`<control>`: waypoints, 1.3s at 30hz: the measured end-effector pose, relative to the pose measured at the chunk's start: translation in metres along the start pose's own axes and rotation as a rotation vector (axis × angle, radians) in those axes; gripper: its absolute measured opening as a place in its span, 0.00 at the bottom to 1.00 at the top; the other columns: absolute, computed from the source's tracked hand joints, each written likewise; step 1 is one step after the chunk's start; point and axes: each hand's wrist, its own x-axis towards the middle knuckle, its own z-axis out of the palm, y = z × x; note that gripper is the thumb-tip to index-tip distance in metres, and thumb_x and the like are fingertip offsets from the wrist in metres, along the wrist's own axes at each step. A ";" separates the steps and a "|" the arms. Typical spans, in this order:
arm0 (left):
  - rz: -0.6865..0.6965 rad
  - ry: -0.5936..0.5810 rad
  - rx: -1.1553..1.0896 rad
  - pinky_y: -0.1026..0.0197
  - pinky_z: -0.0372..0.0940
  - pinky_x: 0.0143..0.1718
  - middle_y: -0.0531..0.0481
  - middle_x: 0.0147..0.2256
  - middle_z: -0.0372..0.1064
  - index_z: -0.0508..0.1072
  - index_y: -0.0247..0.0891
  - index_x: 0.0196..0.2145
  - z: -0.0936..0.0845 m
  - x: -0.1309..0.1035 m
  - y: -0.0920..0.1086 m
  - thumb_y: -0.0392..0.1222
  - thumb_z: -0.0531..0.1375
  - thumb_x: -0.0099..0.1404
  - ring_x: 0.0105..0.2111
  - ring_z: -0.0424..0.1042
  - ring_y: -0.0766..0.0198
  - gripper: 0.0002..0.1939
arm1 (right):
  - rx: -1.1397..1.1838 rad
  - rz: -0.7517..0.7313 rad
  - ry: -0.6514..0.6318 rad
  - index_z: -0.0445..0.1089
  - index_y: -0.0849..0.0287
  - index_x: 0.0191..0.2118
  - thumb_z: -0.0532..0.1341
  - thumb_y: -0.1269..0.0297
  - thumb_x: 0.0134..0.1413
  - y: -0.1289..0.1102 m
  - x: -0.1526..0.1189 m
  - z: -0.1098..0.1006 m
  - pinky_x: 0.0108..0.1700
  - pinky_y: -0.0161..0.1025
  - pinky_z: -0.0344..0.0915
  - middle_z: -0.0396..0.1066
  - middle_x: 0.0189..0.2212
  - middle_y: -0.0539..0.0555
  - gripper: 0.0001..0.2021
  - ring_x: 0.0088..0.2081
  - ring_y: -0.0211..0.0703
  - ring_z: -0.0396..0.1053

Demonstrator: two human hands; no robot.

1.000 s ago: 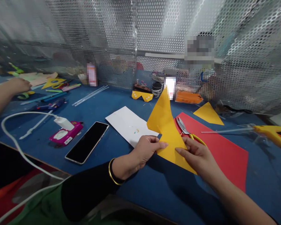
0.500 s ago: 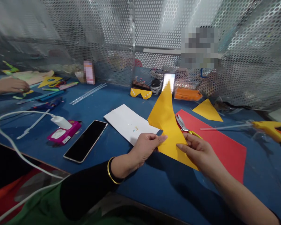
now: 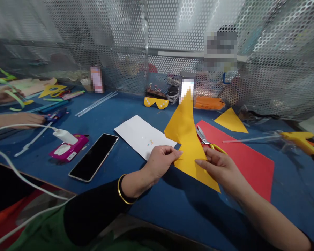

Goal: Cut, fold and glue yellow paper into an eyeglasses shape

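At the far left of the blue tabletop (image 3: 146,200) we saw a co-worker's two hands: the upper hand (image 3: 1,96) with a curled light green strip (image 3: 17,99) at its fingers, the lower hand (image 3: 21,120) near a dark blue glue gun (image 3: 57,115). Next we had a magenta socket block (image 3: 80,142) bearing a white plug (image 3: 65,136), then a black-screened phone (image 3: 94,158) lying face up, with thin clear sticks (image 3: 96,104) beyond. A white rectangular sheet of paper (image 3: 140,132) lay flat before a yellow paper mask with white dots (image 3: 156,103). Our left hand (image 3: 159,162), a gold bangle (image 3: 121,191) at its wrist, pinched the left edge of a yellow paper piece with a tall tip (image 3: 189,139) — thumb in front, fingers mostly hidden behind. We held that piece raised between the white sheet and a large red paper sheet (image 3: 253,167), its tip pointing away from us. Metal scissors with yellow handles (image 3: 203,135) rested on the red sheet, just beyond our right hand (image 3: 221,167), which clamped the piece's right side between thumb and fingers — we could not tell whether those fingers touched the handles. Farther right lay a yellow paper triangle (image 3: 231,121) and a yellow glue gun (image 3: 297,136).
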 end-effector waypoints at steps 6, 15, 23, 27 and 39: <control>0.044 -0.054 0.190 0.63 0.52 0.26 0.55 0.19 0.62 0.73 0.36 0.21 -0.003 -0.001 0.003 0.49 0.64 0.54 0.22 0.58 0.69 0.14 | 0.086 0.068 -0.002 0.78 0.52 0.49 0.72 0.52 0.46 -0.004 -0.003 0.001 0.41 0.46 0.75 0.80 0.42 0.57 0.23 0.40 0.52 0.79; -0.004 -0.112 -0.027 0.63 0.57 0.27 0.50 0.20 0.68 0.73 0.37 0.21 -0.003 0.002 0.000 0.66 0.59 0.60 0.21 0.64 0.68 0.28 | 0.134 0.052 0.155 0.78 0.55 0.47 0.74 0.52 0.42 -0.006 -0.004 0.002 0.36 0.45 0.75 0.80 0.42 0.58 0.24 0.39 0.54 0.79; -0.094 0.010 -0.095 0.65 0.59 0.27 0.54 0.22 0.70 0.77 0.35 0.25 0.002 0.000 0.007 0.37 0.65 0.59 0.20 0.65 0.72 0.06 | 0.023 0.005 0.175 0.77 0.56 0.42 0.71 0.48 0.47 -0.004 -0.004 0.005 0.32 0.43 0.74 0.80 0.37 0.57 0.21 0.32 0.48 0.77; -0.116 0.030 -0.115 0.65 0.57 0.23 0.53 0.22 0.70 0.76 0.35 0.25 0.000 0.002 0.009 0.35 0.63 0.60 0.18 0.66 0.72 0.07 | -0.536 -0.373 0.498 0.73 0.56 0.49 0.59 0.48 0.61 0.000 -0.001 -0.011 0.31 0.43 0.73 0.79 0.38 0.57 0.19 0.32 0.47 0.76; -0.205 -0.064 -0.171 0.68 0.56 0.21 0.53 0.20 0.68 0.73 0.34 0.22 -0.003 0.002 0.006 0.35 0.60 0.61 0.18 0.65 0.73 0.10 | -1.315 -1.213 -0.034 0.54 0.65 0.68 0.55 0.79 0.54 -0.005 -0.003 -0.016 0.62 0.53 0.62 0.70 0.58 0.63 0.34 0.62 0.51 0.64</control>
